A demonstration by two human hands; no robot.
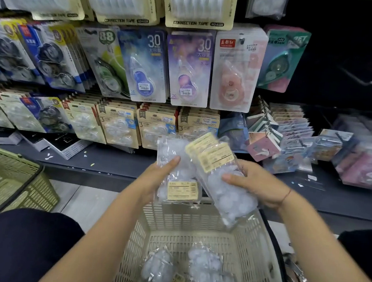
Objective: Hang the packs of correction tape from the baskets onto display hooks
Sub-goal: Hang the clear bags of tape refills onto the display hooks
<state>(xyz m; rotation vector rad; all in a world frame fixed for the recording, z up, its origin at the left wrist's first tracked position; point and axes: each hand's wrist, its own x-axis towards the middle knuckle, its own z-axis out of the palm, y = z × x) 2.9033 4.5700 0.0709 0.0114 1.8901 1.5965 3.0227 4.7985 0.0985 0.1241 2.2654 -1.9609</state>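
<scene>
My left hand (158, 176) grips a clear pack of correction tape (177, 185) with a beige label, held above the beige basket (259, 248). My right hand (255, 183) grips a stack of similar clear packs (224, 184), tilted with their beige header cards (211, 152) pointing up-left. Both bundles touch each other in front of the lower row of hanging three-packs (119, 123). Several more clear packs (205, 270) lie on the basket's floor.
A green basket (8, 181) stands at the left on the floor. The display wall carries rows of hung correction tape packs (146, 65). Bare hooks (361, 77) stick out of the dark panel at the upper right. Notebooks (287, 131) crowd the shelf at right.
</scene>
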